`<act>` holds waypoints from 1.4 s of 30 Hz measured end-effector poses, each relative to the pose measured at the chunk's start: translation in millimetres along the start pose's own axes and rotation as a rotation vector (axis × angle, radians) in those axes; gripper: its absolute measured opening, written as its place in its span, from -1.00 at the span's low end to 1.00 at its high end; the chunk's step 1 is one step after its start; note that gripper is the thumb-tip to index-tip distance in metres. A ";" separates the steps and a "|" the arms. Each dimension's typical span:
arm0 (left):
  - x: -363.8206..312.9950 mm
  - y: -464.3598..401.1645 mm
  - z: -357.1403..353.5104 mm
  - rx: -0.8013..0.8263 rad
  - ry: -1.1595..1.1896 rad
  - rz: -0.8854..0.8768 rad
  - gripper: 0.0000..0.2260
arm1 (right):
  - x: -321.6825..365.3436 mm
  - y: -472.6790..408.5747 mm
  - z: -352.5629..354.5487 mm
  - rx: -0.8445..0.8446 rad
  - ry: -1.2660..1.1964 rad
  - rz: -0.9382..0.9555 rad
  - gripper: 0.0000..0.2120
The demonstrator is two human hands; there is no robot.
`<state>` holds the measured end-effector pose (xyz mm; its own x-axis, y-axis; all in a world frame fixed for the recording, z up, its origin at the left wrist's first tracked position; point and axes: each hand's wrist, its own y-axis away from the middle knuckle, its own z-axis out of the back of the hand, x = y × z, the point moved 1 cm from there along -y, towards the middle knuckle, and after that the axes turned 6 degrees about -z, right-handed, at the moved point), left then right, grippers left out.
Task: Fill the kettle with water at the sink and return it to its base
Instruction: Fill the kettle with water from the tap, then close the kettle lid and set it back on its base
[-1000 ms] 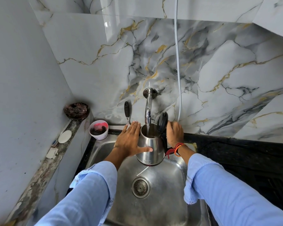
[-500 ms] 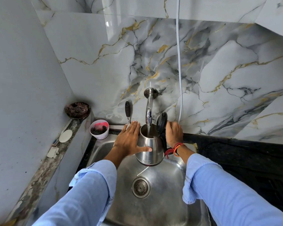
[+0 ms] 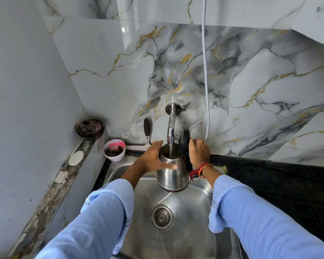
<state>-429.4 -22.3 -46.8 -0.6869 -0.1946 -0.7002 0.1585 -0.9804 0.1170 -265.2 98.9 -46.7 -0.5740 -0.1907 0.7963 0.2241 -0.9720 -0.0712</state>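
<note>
Two hands are set on a rounded, polished steel kettle [image 3: 173,176], which is held above the brushed steel sink [image 3: 176,240], under the curved chrome tap [image 3: 171,128] at twelve o'clock. A thin stream of water is received in its open mouth, the black lid [image 3: 184,140] being tipped back. The left hand [image 3: 151,158] is pressed flat at the kettle's nine o'clock, fingers straight; the handle at three o'clock is gripped by the right hand [image 3: 199,153].

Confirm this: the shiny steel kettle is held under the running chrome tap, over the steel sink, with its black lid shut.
Not shut: in the head view the black lid stands open, tipped back. Otherwise right: the shiny steel kettle is held under the running chrome tap, over the steel sink.
</note>
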 end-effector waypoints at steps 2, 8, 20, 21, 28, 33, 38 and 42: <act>-11.0 -11.5 7.1 -0.091 0.243 0.018 -0.06 | 0.7 -0.7 0.7 0.000 -0.002 0.007 -0.54; -29.6 -37.1 8.0 -0.311 0.238 0.047 -0.70 | -2.1 -0.8 0.6 -0.024 -0.014 0.017 -0.54; -34.8 -25.2 -2.5 -0.343 0.457 0.184 -0.71 | -9.0 13.2 10.2 -0.055 0.033 0.022 -0.53; -34.8 -19.3 -4.0 -0.328 0.540 0.176 -0.71 | -11.0 15.2 13.1 -0.053 0.046 0.008 -0.48; -59.8 5.9 -20.1 -0.257 0.663 0.262 -0.49 | -21.1 25.8 41.2 -0.078 0.154 -0.030 -0.31; -92.1 29.2 -20.1 -0.288 -0.263 -0.005 -0.33 | -8.6 28.2 77.3 -0.164 0.153 0.002 -0.38; -107.1 31.7 -21.8 -0.236 -0.508 -0.318 -0.02 | 14.2 24.7 92.2 -0.186 0.113 0.026 -0.40; -108.3 33.8 -19.7 -0.246 -0.490 -0.256 0.08 | 23.6 29.2 96.9 -0.183 0.120 0.046 -0.40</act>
<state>-335.7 -33.8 19.1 -0.9622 -0.0025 -0.2722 0.0645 -0.9735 -0.2193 -195.9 79.3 28.2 -0.6586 -0.2394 0.7134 0.1115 -0.9686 -0.2221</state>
